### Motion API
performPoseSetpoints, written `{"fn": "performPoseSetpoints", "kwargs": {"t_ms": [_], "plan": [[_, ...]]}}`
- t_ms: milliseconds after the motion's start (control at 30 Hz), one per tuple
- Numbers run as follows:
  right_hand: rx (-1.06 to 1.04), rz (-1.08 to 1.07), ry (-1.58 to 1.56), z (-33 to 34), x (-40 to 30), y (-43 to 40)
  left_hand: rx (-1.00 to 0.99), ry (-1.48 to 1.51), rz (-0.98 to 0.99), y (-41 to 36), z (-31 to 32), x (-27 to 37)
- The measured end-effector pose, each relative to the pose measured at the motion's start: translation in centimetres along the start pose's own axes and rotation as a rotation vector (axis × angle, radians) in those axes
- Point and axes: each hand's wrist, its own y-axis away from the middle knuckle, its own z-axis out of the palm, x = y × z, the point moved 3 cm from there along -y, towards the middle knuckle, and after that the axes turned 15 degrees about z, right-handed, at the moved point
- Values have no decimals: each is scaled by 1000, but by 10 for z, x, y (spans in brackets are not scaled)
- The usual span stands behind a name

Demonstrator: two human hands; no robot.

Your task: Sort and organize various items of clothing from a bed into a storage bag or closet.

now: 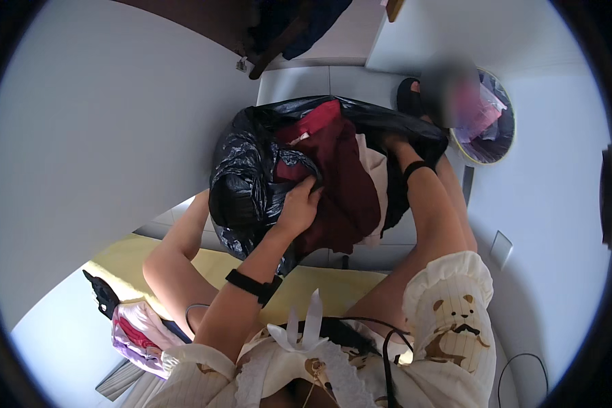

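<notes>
A large black plastic bag lies between my knees with its mouth spread wide. Out of it bulges a dark maroon garment, with a brighter red cloth at its far side and a pale pink cloth along its right edge. My left hand grips a gathered fold of the bag's plastic over the maroon cloth. Inside the bag's right side is my right hand; its fingers are hidden by plastic and shadow, so what they hold is not visible.
A lined waste bin with pink wrappers stands at the far right, near a dark slipper. White walls close in on both sides. Folded clothes lie on the yellow-covered bed at left. Dark fabric hangs at the top.
</notes>
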Motion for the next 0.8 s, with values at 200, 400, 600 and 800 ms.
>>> {"fn": "performPoseSetpoints", "kwargs": {"t_ms": [200,400,600,800], "plan": [[-32,214,-117,11,-2,1,20,99,32,1,-1,-1],[189,106,-18,-22,27,17,37,52,77,-1,-1,-2],[269,21,92,-70,63,61,-37,26,-18,-5,-2,-9],[286,107,-69,-51,154,21,-45,73,22,-18,21,6]]}}
